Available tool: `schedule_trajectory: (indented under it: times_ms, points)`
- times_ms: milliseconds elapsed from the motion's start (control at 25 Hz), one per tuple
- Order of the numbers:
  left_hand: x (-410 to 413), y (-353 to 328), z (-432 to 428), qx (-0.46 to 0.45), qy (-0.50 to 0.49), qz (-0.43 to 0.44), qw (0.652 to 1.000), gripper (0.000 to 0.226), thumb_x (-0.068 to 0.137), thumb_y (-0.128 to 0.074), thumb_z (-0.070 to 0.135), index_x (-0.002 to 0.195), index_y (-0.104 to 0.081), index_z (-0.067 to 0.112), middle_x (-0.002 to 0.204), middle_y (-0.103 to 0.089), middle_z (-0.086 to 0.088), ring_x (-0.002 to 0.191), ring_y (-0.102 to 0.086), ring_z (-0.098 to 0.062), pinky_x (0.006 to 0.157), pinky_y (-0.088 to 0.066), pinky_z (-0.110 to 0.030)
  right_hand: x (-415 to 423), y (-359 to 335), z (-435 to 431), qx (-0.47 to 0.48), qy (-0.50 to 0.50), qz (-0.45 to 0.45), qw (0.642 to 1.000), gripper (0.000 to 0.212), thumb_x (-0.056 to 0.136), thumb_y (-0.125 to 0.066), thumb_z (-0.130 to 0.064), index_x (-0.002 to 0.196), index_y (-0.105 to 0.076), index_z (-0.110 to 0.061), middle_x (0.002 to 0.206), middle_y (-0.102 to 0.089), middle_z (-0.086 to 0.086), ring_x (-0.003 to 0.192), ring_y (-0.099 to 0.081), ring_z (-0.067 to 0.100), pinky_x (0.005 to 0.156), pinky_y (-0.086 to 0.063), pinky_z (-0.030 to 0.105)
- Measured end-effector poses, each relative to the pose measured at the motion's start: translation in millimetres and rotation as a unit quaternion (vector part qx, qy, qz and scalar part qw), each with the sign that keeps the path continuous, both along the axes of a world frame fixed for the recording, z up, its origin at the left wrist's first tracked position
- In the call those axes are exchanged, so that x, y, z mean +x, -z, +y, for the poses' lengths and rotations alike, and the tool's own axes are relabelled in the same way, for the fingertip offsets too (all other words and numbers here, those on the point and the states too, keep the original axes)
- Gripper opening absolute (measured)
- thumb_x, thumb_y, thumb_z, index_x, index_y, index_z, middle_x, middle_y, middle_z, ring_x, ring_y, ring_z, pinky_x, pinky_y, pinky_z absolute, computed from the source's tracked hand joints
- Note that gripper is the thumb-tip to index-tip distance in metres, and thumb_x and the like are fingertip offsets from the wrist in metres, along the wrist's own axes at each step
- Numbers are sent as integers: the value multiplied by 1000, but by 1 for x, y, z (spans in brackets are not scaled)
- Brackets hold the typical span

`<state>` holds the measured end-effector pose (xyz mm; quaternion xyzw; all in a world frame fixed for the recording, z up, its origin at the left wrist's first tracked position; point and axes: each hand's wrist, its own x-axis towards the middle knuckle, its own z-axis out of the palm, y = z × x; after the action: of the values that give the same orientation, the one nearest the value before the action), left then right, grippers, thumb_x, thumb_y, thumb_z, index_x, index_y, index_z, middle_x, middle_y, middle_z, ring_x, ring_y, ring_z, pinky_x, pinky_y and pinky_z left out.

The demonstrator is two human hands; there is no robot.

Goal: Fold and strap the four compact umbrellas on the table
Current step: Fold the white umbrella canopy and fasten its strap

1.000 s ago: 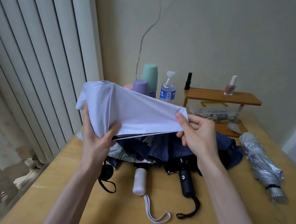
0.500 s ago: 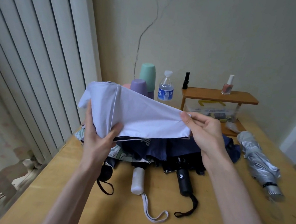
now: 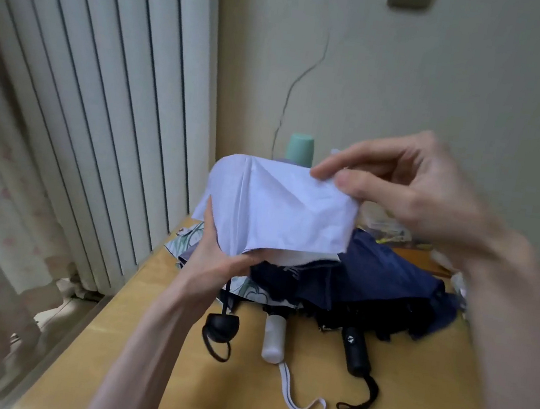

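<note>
Here, above a wooden table (image 3: 235,405), a person's left hand (image 3: 216,259) grips the gathered lower edge of a pale lilac umbrella (image 3: 281,212), while the right hand (image 3: 411,188) pinches the canopy's upper corner between thumb and fingers. Beneath it on the table lie a navy umbrella (image 3: 385,281) and a floral umbrella (image 3: 188,241), canopies loose, handles toward the camera.
</note>
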<state>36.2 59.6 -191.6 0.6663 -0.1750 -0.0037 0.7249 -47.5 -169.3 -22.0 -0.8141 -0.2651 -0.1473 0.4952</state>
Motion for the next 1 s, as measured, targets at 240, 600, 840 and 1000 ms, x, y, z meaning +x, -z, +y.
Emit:
schedule_trajectory:
  times_ms: [240,600,840,1000]
  points:
    - [-2,-4,-1,-9,-23,-32,999,122,70,-93,18,162,-16,40,144,-58,20,130,-60,-2,90,-60,-28,9,-11,2,-37,-3,2,999,25,88,-64,0,92,-84,-15,90,-78,18,79,-69,25,81,-58,35]
    - [-2,-1,-7,-70,-67,31,995,98,88,-67,73,161,-2,61,167,-24,30,149,-41,-7,116,-49,-44,36,76,-47,-56,221,-16,974,44,92,-63,6,103,-74,-36,111,-70,-5,88,-63,-2,82,-49,18]
    - [-2,1,-11,-62,-105,0,993,82,101,-56,60,163,-2,57,166,-26,31,151,-35,0,125,-37,-39,24,134,-26,-86,247,-124,957,38,82,-89,-27,117,-78,-34,160,-30,-6,153,-25,7,118,-23,12]
    - [4,5,-7,-92,-87,5,992,76,103,-59,51,163,-13,55,165,-40,14,141,-55,-13,94,-62,-38,28,142,-29,-51,292,-244,923,13,89,-81,-22,100,-86,-20,148,-57,5,138,-53,23,115,-43,34]
